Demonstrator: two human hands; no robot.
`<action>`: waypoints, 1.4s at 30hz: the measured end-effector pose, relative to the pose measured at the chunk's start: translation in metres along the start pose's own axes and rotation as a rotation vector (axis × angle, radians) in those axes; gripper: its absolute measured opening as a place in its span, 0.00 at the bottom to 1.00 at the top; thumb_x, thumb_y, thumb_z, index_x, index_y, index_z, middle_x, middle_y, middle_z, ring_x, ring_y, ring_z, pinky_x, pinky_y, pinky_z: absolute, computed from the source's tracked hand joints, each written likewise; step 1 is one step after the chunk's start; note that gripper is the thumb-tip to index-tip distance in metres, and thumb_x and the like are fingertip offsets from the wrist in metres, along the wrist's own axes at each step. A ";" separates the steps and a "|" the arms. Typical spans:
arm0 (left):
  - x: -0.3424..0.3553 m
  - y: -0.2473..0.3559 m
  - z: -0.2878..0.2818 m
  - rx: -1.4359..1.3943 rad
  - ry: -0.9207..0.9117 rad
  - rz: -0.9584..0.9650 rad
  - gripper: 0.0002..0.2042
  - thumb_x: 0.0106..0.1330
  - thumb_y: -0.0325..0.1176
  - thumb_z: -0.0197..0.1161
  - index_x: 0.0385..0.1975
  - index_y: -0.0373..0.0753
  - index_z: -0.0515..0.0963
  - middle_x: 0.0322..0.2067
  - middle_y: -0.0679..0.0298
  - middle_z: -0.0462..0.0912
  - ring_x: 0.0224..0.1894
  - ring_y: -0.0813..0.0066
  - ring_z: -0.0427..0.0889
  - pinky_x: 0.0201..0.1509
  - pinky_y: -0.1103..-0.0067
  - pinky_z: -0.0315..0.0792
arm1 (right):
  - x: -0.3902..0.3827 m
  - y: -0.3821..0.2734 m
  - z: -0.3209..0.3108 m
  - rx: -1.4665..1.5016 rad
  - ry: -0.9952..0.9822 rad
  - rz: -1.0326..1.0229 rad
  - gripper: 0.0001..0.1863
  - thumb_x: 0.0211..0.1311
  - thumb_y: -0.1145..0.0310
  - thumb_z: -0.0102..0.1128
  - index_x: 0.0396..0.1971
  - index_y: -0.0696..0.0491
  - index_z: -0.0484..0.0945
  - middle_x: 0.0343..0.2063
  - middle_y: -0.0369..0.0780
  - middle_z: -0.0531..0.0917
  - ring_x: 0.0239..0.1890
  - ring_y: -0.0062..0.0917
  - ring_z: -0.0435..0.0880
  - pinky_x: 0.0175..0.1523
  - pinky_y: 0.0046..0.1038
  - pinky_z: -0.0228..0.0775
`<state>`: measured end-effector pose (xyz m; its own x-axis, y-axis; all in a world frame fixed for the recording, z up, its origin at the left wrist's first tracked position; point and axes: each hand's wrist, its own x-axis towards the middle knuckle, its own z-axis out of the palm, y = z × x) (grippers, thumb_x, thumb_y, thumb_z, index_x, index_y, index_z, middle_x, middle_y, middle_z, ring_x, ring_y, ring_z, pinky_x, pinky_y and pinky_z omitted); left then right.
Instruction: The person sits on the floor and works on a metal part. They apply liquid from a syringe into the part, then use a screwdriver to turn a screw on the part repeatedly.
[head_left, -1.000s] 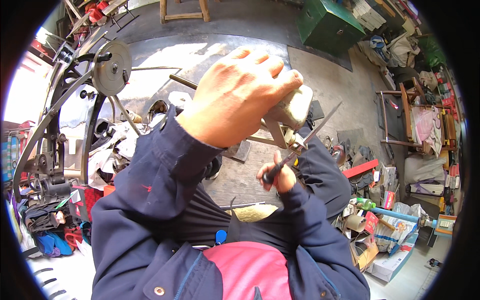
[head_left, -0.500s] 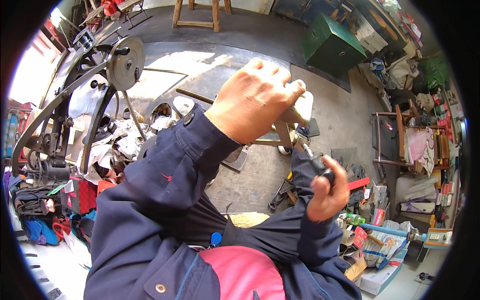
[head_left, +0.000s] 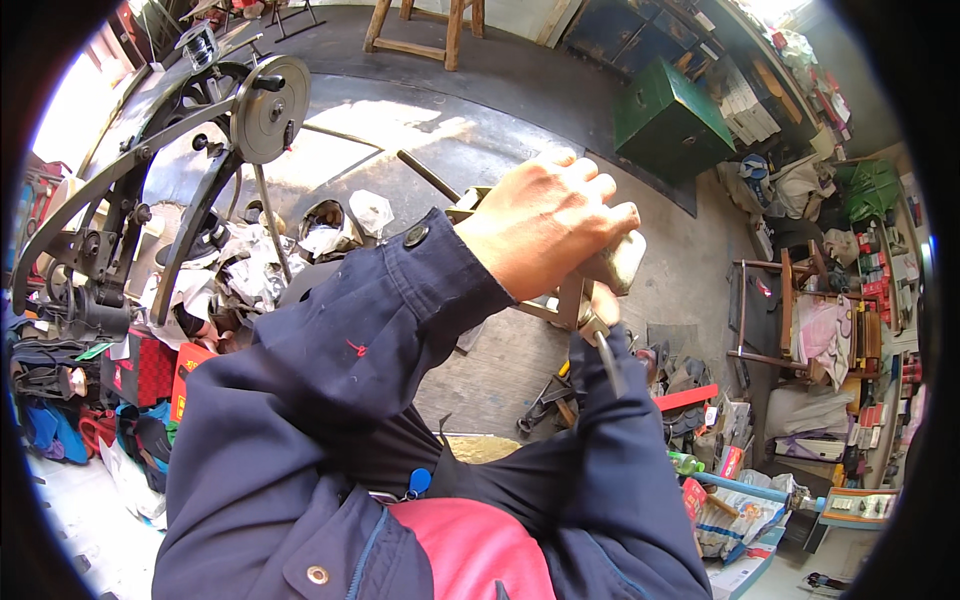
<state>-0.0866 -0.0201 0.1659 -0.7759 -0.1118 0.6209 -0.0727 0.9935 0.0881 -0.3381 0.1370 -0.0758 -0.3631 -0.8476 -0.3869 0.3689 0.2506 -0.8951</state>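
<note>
My left hand is closed over a pale, worn, rounded block on a metal frame near the middle of the view. A dark rod sticks out from the frame toward the upper left. My right hand is just below the block, behind the metalwork, with its fingers largely hidden. A narrow steel piece, blurred at its lower end, points down from beside that hand along my right sleeve.
A black iron machine with a handwheel stands at the left above piled bags and materials. A wooden stool and green chest are at the back; folding chairs, tools and boxes crowd the right.
My left hand has shifted right and lower with the block. My right hand, earlier around a black handle, rose nearer, then moved away behind the metalwork. The long blade now points downward.
</note>
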 end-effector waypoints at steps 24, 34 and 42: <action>0.002 0.003 -0.006 -0.034 -0.122 -0.083 0.27 0.52 0.37 0.75 0.55 0.37 0.79 0.41 0.55 0.86 0.50 0.59 0.85 0.56 0.64 0.72 | 0.007 -0.168 0.054 -0.661 0.496 -1.069 0.14 0.80 0.64 0.61 0.33 0.56 0.83 0.25 0.30 0.81 0.26 0.12 0.75 0.33 0.19 0.66; 0.005 0.006 -0.003 -0.116 0.050 -0.131 0.19 0.50 0.42 0.71 0.39 0.38 0.83 0.32 0.54 0.85 0.41 0.56 0.86 0.51 0.65 0.76 | -0.050 0.046 0.037 0.119 0.171 0.228 0.25 0.76 0.44 0.56 0.39 0.55 0.81 0.25 0.41 0.82 0.22 0.26 0.78 0.26 0.28 0.68; 0.009 0.003 0.001 -0.084 0.076 -0.131 0.17 0.44 0.39 0.69 0.34 0.39 0.82 0.27 0.56 0.84 0.38 0.56 0.86 0.45 0.65 0.77 | -0.225 -0.015 0.127 -0.083 0.356 -0.504 0.24 0.74 0.48 0.67 0.40 0.59 0.79 0.20 0.35 0.78 0.21 0.19 0.74 0.27 0.28 0.69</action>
<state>-0.0947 -0.0183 0.1710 -0.7135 -0.2451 0.6564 -0.1155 0.9651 0.2349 -0.1532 0.2648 0.0524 -0.7436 -0.6668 0.0499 0.0152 -0.0916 -0.9957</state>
